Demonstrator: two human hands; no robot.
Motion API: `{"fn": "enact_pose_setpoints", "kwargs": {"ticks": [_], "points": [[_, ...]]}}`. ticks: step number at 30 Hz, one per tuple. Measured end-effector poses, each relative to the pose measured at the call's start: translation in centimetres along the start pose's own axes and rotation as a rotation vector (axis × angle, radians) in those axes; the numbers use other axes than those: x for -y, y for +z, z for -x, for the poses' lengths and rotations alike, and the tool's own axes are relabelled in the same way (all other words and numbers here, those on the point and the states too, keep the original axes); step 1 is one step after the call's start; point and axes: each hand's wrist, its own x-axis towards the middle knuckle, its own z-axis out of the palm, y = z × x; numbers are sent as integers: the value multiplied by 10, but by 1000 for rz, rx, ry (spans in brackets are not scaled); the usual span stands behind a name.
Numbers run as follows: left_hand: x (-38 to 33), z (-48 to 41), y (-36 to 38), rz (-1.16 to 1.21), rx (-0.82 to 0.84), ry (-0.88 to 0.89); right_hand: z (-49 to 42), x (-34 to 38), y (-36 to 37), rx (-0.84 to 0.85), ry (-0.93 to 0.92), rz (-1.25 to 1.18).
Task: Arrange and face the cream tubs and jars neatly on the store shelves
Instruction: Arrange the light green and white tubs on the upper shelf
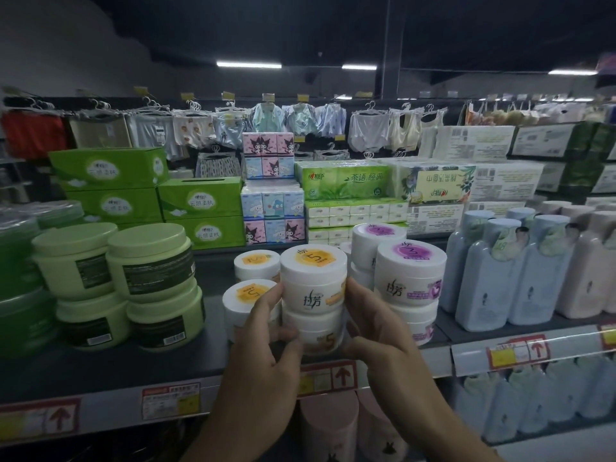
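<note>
Now | dim store | grey shelf [100,368] | left hand [263,335], right hand [376,328] clasp stacked white jars [313,281]

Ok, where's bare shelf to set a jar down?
Bare shelf runs between the green tubs and the orange-label jars, and along the front edge before the green tubs. Rightward it is crowded: purple-label jars and blue bottles stand close together.
</note>
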Motion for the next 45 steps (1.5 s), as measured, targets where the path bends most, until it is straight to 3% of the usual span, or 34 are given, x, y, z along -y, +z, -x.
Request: {"fn": "enact_pose_setpoints", "kwargs": {"ticks": [8, 21, 35, 45], "points": [[7, -5, -8, -115, 10, 88, 12, -9, 9, -63, 20, -10], [1, -5, -13, -35, 55, 111, 27, -15, 20, -98, -22, -7], [14, 1, -6, -7, -9, 29, 25, -23, 17, -207, 28, -33], [19, 8, 6, 112, -7, 37, 16, -24, 15, -126, 86, -74]]}}
